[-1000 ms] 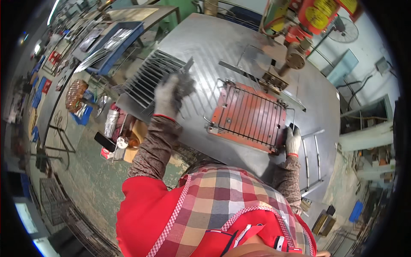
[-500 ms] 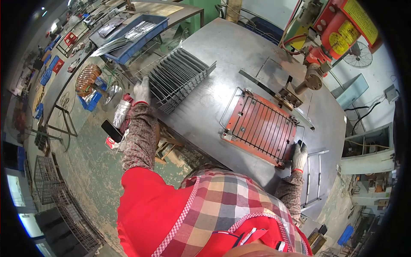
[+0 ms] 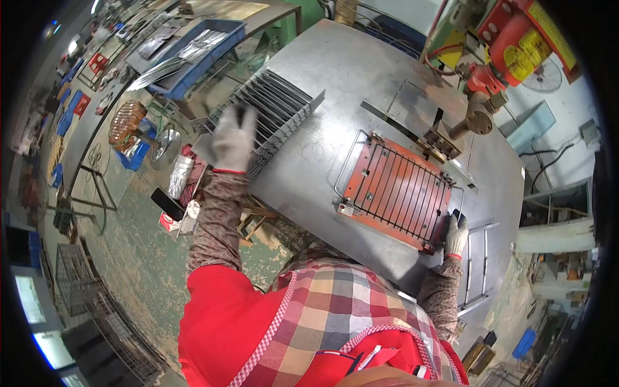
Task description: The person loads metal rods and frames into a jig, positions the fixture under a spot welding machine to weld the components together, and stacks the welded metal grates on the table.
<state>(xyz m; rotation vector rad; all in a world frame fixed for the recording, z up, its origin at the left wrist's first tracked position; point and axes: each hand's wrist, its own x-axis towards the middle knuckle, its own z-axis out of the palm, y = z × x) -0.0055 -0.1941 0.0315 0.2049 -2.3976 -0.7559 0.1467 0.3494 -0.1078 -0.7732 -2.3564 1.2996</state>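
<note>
My gloved left hand (image 3: 233, 138) is over the near-left end of a stack of dark wire racks (image 3: 274, 106). Motion smears its fingers, so any hold on a rack cannot be made out. My gloved right hand (image 3: 456, 238) is beside the lower right corner of a reddish flat fixture plate (image 3: 393, 219). Its fingers are bunched around something dark and small at their tips, too unclear to name. On that plate lies a wire grid (image 3: 403, 187) of parallel rods, with a bent wire loop (image 3: 348, 169) reaching past its left end.
A red machine head (image 3: 493, 80) with a metal arm stands behind the plate. Right of my right hand lies a ladder-shaped metal frame (image 3: 477, 264). A blue tray (image 3: 200, 58) of metal pieces is far left; a fan (image 3: 129, 126) and phone (image 3: 167, 205) are left of the table.
My left hand has moved right and nearer, from the stack's left edge to over its near end. The right hand stays by the plate's corner. The view has shifted slightly.
</note>
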